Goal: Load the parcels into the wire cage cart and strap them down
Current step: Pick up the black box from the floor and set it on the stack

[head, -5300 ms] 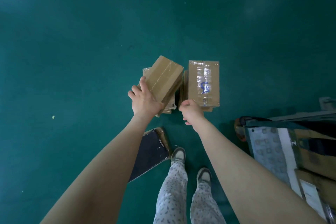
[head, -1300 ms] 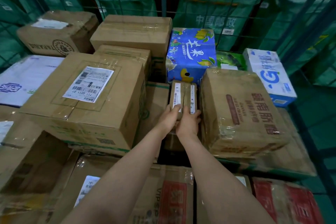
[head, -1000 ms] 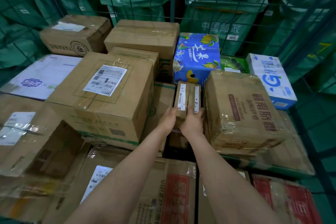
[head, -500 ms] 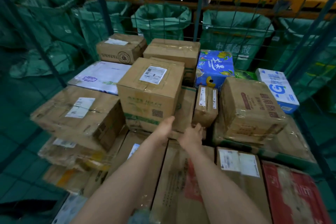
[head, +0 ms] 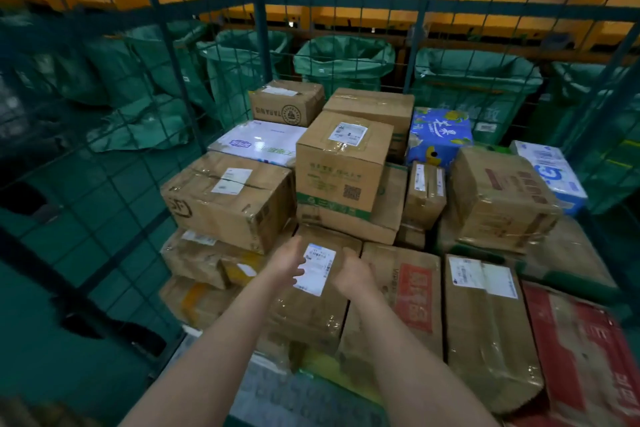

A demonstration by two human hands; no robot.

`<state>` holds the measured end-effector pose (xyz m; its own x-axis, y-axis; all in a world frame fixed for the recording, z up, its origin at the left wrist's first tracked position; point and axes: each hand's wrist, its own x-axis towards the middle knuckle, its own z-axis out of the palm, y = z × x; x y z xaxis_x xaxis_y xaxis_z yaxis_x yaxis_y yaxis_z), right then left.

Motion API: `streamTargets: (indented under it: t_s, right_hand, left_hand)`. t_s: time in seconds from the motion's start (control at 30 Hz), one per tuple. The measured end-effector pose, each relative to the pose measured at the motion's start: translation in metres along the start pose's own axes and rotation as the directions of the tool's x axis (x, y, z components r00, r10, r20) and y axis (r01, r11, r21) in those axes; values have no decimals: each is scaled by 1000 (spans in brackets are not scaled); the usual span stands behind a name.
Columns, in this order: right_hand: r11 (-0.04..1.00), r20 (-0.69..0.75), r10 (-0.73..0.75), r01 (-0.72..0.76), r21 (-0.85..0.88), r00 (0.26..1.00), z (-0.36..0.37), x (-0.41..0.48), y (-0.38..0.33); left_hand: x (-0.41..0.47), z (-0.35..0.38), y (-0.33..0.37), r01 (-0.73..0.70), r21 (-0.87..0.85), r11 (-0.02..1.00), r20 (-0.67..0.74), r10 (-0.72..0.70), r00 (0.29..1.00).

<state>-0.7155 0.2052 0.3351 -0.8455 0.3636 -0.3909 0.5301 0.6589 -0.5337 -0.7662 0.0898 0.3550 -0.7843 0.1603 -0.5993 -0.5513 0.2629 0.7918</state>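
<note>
The slim parcels (head: 425,194) stand upright just right of the tall labelled box (head: 343,163) in the wire cage cart (head: 258,28), wedged, I think, against tipping, while my left hand (head: 285,262) and right hand (head: 353,274) hang empty and loose-fingered in front of that box.

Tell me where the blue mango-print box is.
Head view, right of centre: the blue mango-print box stands at the back of the cage, behind the small upright parcel, right of the plain brown carton.
</note>
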Motion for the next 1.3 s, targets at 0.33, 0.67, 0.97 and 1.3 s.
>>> streamTargets:
  t_s: [0.33,0.67,0.97,1.3]
  right_hand:
    - [987,116,-110,122,-105,987,44,-40,-44]
    - [925,343,-292,355,-136,893,103,-75,-78]
    - [797,535,-350,545,-261,769,183,-121,-100]
    - [624,767,-324,735,-266,553,324,-245,-162]
  left_hand:
    - [-34,-58,-37,8,-76,997,-99,-15,995]
    - [-84,-118,-101,44,-257,965,-292,-121,949]
    - [-139,-170,-191,91,-478,874,-409,-314,857]
    - [-232,-287,-322,35,-686,727,-506,-511,695]
